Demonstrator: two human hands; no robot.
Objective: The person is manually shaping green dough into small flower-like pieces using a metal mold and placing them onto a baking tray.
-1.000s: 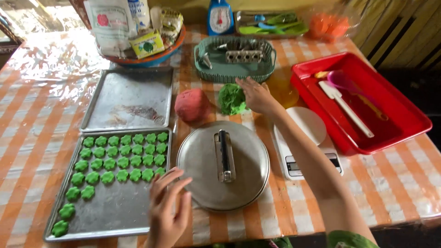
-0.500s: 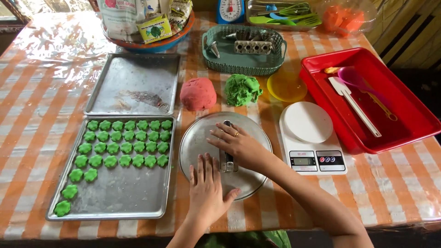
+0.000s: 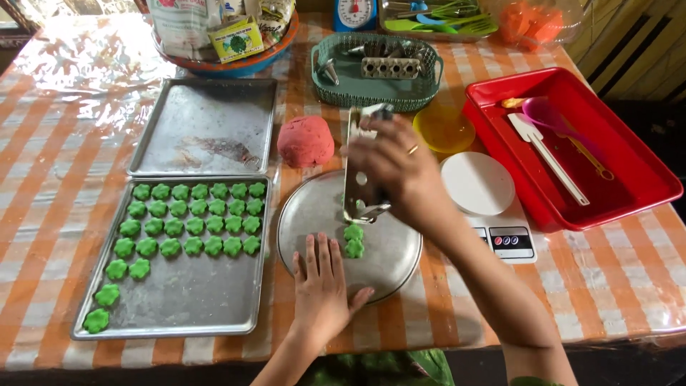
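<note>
My right hand (image 3: 400,171) grips a long metal cookie mould (image 3: 355,163) and holds it tilted up above the round metal plate (image 3: 314,214). Two green flower-shaped dough pieces (image 3: 354,240) lie on that plate just under the mould. My left hand (image 3: 323,286) lies flat on the plate's near edge, fingers apart, holding nothing. A red dough ball (image 3: 305,141) rests behind the plate. Left of it, a metal baking tray (image 3: 186,297) carries several rows of green flower cookies (image 3: 193,218).
An empty metal tray (image 3: 207,125) sits behind the filled one. A small scale (image 3: 486,204) stands right of the plate, then a red tray (image 3: 636,171) with utensils. A yellow lid (image 3: 443,129), a green basket (image 3: 375,68) and a bowl of packets (image 3: 221,36) line the back.
My right hand went from the green dough at the back to the mould on the plate, then lifted it up. Two green pieces now lie where the mould was.
</note>
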